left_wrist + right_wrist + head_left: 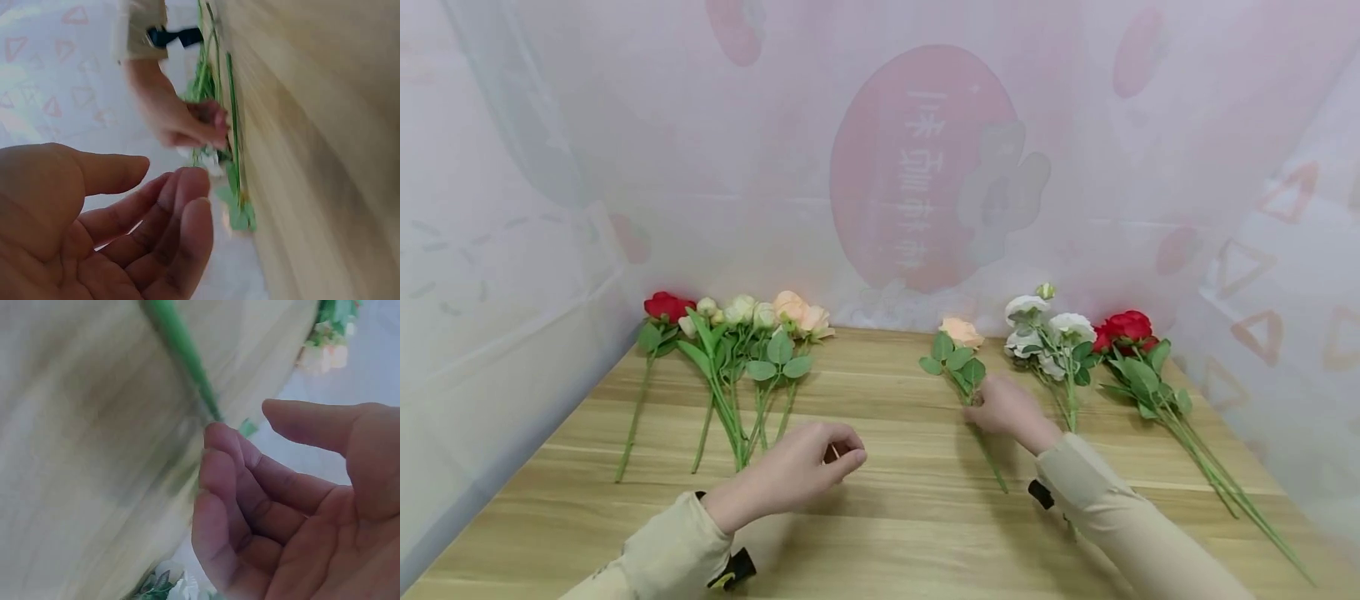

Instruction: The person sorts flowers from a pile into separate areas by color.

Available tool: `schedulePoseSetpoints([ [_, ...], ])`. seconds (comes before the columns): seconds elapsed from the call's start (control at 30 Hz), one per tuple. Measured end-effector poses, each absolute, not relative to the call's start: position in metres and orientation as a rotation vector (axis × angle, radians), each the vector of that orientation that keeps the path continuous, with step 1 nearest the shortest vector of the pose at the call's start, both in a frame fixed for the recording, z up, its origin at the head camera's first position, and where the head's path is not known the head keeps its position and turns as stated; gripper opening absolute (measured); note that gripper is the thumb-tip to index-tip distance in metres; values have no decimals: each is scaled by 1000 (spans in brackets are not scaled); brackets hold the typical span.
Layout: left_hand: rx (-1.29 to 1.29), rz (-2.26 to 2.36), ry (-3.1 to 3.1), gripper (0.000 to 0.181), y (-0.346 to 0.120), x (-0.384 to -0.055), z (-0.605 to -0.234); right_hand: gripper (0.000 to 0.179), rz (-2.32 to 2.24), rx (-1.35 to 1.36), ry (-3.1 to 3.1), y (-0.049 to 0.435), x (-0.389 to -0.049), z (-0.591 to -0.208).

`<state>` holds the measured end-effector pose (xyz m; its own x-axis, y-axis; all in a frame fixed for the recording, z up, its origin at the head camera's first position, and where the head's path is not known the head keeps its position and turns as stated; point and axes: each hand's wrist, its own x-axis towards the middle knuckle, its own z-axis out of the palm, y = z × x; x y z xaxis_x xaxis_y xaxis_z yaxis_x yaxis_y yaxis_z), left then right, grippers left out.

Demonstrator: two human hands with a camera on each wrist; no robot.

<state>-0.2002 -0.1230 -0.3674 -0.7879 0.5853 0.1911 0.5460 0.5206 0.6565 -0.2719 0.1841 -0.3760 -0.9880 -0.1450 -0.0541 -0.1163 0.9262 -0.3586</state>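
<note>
A single peach rose with green leaves lies right of the table's middle, its stem slanting toward the front. My right hand is over that stem just below the leaves. In the right wrist view its thumb stands apart from the bent fingers, whose tips are right at the stem; nothing shows between them. My left hand hovers over the table left of the middle with loosely bent fingers and holds nothing, as the gap to its thumb shows.
At the back left lie a red rose, pale green-white blooms and peach roses. White flowers and red roses with long stems lie at the right. Printed cloth closes off the back and sides of the wooden table.
</note>
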Motion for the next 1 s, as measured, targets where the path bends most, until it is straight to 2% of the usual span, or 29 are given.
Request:
schedulePoseSetpoints([
  [0.17,898,955,2929,9,-139,-217,-364,53,-697,-279,2965,188,-252,-374],
  [0.43,472,744,3086,16,-189,-257,-368,46,-894,-337,2918,185,-231,-368],
  [0.53,375,708,3102,30,-201,-266,-373,37,-934,-350,2896,181,-226,-365],
  [0.67,376,674,3102,42,-206,-271,-381,28,-982,-372,2896,178,-222,-359],
  [0.83,375,604,3082,49,-204,-270,-388,28,-994,-405,2904,177,-218,-354],
  [1.0,324,569,3072,50,-207,-269,-393,28,-992,-405,2872,176,-220,-352],
])
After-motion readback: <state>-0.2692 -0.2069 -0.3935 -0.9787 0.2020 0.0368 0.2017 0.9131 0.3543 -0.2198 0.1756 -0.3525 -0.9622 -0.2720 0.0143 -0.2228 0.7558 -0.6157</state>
